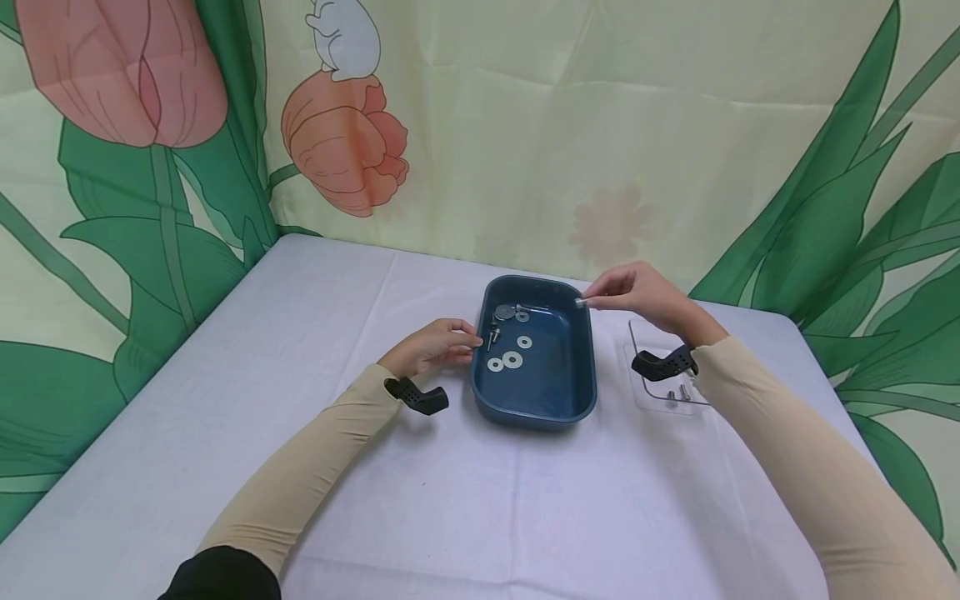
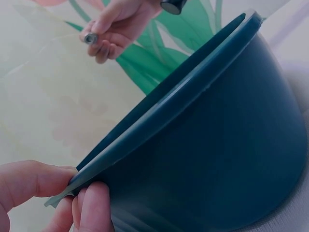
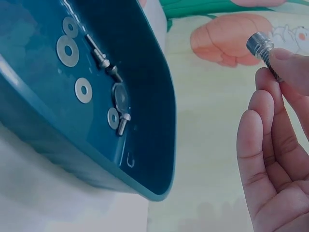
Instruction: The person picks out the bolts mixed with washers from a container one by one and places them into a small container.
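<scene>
- Nearest, at the lower left, a black piece (image 1: 221,575) is seen over the left sleeve; what it is cannot be told.
- Both forearms are covered by beige sleeves (image 1: 315,454), and a black band (image 1: 416,396) is worn at each wrist.
- The desk (image 1: 420,517) is spread with a white cloth, lightly creased.
- On the right, a clear container (image 1: 656,407) is partly hidden by the right forearm; small bolts (image 1: 684,392) are seen in or through it.
- The tray's left wall is met by the left hand (image 1: 437,346) — its rim is pinched between thumb and fingers, with the fingers set against the outside.
- The blue tray (image 1: 555,383) is set flat on the desk, between the two hands.
- Inside it, four washers (image 3: 79,96) are scattered toward the left and far parts, along with a grey disc (image 1: 505,312) and several screws (image 3: 98,53) lying near the walls.
- A bolt (image 3: 260,44) is pinched by its threaded shank between thumb and finger of the right hand (image 1: 637,292) — it is held above the tray's far right corner, head outward.
- Farthest back, a pale backdrop (image 1: 510,125) is printed with flowers, leaves and a white rabbit.
</scene>
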`<state>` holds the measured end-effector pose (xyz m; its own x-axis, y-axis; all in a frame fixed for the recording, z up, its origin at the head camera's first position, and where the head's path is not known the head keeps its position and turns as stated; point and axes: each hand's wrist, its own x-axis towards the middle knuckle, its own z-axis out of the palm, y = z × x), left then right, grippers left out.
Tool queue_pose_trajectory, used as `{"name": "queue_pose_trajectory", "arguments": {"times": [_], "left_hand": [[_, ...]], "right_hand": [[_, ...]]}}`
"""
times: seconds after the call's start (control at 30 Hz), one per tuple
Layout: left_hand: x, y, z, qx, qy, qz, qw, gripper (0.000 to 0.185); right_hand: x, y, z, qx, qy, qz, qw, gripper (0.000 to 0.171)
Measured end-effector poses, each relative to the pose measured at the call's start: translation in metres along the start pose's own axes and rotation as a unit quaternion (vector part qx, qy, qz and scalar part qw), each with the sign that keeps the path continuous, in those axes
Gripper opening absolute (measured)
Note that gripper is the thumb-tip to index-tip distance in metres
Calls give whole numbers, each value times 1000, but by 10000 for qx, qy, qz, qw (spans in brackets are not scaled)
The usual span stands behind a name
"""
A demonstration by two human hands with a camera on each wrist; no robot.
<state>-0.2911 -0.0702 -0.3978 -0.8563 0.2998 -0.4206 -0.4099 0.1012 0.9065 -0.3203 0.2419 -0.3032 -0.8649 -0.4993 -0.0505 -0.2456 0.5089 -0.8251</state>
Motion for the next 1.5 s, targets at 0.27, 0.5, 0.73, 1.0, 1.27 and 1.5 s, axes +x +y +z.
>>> {"name": "queue_pose_trajectory", "arguments": {"times": [0.27, 0.5, 0.73, 1.0, 1.27, 1.5], "left_hand": [[0, 1, 0, -22, -1, -4, 10000, 9], [1, 1, 0, -43, -3, -10, 10000, 9], [0, 1, 0, -29, -6, 4, 10000, 9], [0, 2, 0, 25, 3, -24, 10000, 9], [-1, 2, -1, 131, 26, -27, 9999, 11], [-1, 2, 0, 286, 36, -30, 9996, 13]], "right_hand": [[-7, 2, -4, -105, 103, 47, 9999, 26], [-13, 4, -9, -43, 125, 75, 9999, 26], [-19, 8, -17, -47, 49, -53, 10000, 26], [-25, 13, -22, 13, 194, 100, 9998, 22], [-31, 16, -27, -28, 246, 97, 9996, 21], [-37, 17, -30, -13, 331, 105, 9994, 20]]}}
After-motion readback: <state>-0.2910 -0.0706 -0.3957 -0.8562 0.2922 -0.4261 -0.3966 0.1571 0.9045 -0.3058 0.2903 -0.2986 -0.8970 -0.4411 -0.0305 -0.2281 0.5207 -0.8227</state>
